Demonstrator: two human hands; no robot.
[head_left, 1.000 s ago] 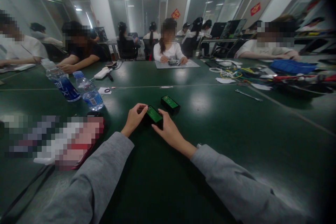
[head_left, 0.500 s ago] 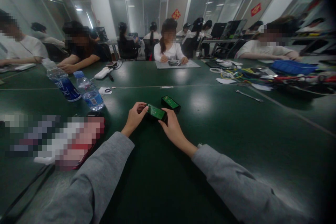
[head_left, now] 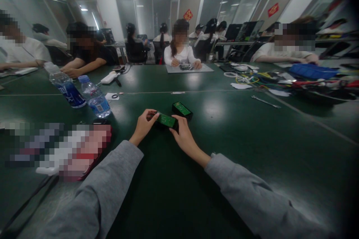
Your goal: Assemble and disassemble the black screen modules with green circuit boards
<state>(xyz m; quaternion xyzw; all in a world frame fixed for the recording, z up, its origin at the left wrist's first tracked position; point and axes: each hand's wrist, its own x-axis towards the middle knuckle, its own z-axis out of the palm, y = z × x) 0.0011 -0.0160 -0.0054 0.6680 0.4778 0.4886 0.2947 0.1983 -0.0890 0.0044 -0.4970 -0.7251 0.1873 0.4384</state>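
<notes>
A small black box with a green circuit board on top (head_left: 166,120) sits between my two hands on the dark green table (head_left: 224,138). My left hand (head_left: 143,126) is curled on its left end, thumb and fingers pinching it. The fingers of my right hand (head_left: 183,135) wrap round its right end. Just behind it, free of both hands, lies a second black box with a green board (head_left: 182,109). Both my arms wear grey sleeves.
Two water bottles (head_left: 95,99) stand at the left, beside a blurred red and white item (head_left: 60,149). A wrench (head_left: 265,101), cables and a blue tray (head_left: 311,71) lie at the right. Several people sit around the table's far and left sides.
The box in my hands has turned from slanting to nearly level and shifted slightly away from me; my right hand moved up to its right end. Over the last half second little changed.
</notes>
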